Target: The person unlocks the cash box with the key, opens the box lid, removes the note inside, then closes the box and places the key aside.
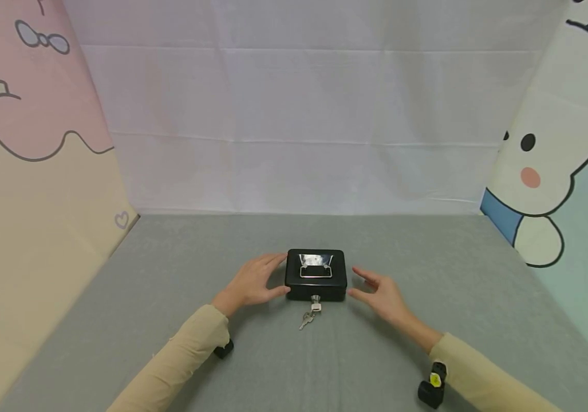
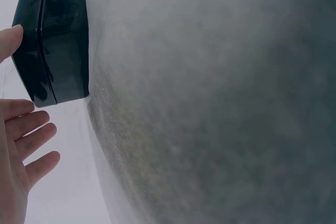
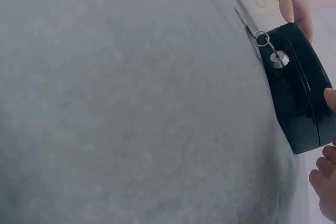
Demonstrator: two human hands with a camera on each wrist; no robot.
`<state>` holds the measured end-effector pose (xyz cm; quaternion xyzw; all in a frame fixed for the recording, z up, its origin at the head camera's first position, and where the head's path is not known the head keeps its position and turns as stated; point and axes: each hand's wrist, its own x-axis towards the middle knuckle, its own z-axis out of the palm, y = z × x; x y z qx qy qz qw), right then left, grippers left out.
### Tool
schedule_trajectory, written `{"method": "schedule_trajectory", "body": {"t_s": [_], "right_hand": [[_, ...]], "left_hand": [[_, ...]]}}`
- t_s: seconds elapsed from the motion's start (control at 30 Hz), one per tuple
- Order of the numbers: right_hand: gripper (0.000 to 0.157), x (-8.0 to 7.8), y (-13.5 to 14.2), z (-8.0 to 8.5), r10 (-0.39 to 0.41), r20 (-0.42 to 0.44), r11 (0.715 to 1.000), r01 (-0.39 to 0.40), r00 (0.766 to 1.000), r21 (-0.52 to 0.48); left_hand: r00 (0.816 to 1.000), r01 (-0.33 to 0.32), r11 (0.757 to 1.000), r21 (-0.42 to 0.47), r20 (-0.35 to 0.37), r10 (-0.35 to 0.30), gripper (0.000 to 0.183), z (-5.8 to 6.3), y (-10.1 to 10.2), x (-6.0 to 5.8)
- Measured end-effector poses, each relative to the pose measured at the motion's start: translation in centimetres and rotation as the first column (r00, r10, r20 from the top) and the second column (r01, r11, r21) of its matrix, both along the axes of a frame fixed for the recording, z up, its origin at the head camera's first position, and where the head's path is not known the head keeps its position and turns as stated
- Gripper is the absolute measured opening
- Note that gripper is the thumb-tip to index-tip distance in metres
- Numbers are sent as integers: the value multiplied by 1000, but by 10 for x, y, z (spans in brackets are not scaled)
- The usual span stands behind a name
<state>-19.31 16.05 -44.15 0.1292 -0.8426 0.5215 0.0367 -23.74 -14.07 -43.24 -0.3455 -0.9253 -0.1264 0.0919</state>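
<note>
A black metal cash box [image 1: 316, 290] lies flat on the grey cloth, its silver carry handle [image 1: 316, 271] on the lid. One key stands in the front lock [image 3: 279, 59], and a second key [image 1: 306, 319] hangs from the ring in front. My left hand [image 1: 256, 280] is at the box's left side, thumb at the front corner and fingers stretched toward the back corner. Across from it, my right hand [image 1: 380, 293] hovers by the right side with thumb and fingers spread, a small gap showing in the head view. The lid is down.
Grey cloth [image 1: 252, 372] covers the table. A white sheet [image 1: 299, 114] hangs behind it, and printed cartoon panels stand at the left [image 1: 41, 200] and right [image 1: 536, 171]. Each wrist wears a small black camera, the right one [image 1: 431, 389] near the front edge of view.
</note>
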Motion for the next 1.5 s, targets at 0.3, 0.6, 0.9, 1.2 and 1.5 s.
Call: {"method": "schedule_trajectory", "body": {"t_s": [0.3, 0.6, 0.9, 1.2, 1.5], "right_hand": [[54, -3, -7, -11, 68, -131, 997, -61, 989, 55], [56, -5, -9, -15, 76, -151, 997, -71, 986, 44], [52, 4, -18, 1, 53, -169, 998, -46, 984, 45], [52, 7, -17, 1, 56, -156, 997, -48, 986, 53], [53, -3, -12, -13, 46, -164, 997, -36, 985, 66]], "left_hand": [[998, -14, 1000, -13, 61, 14, 73, 2, 4, 4], [998, -23, 1000, -6, 62, 23, 72, 0, 6, 6], [997, -30, 1000, -9, 73, 31, 71, -2, 6, 6], [995, -24, 1000, 1, 100, 24, 69, 0, 6, 9], [995, -28, 999, 31, 94, 25, 67, -1, 6, 7]]}}
